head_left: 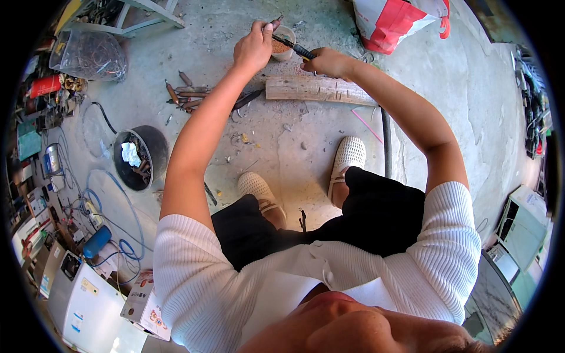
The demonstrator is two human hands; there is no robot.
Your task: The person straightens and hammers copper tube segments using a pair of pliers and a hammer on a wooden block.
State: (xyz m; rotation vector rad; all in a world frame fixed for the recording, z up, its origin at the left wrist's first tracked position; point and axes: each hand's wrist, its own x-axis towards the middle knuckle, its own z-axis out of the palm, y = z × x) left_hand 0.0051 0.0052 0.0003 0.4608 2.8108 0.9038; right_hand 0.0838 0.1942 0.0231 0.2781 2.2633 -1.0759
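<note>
Over a small tub (pixel 282 57) of orange-brown granules, my left hand (pixel 253 48) is closed on a brown metal cylinder (pixel 276 22) with a narrow tip. My right hand (pixel 329 62) grips the black handle of a long tool (pixel 303 52) with a yellow mark. The tool's dark front part reaches to the left hand; its jaw or tip is too small to make out. Below the hands lies a wooden plank (pixel 318 90). To its left rests a pile of similar brown cylinders (pixel 191 94), near a dark curved object (pixel 247 100).
A black bucket (pixel 154 156) with metal scraps and white paper stands left of my legs. Farther off are a clear plastic bag (pixel 94 56) of wires and a red-and-white bag (pixel 391 26). A black hose (pixel 386 141) runs beside my right foot (pixel 349 156). Cluttered appliances line the left.
</note>
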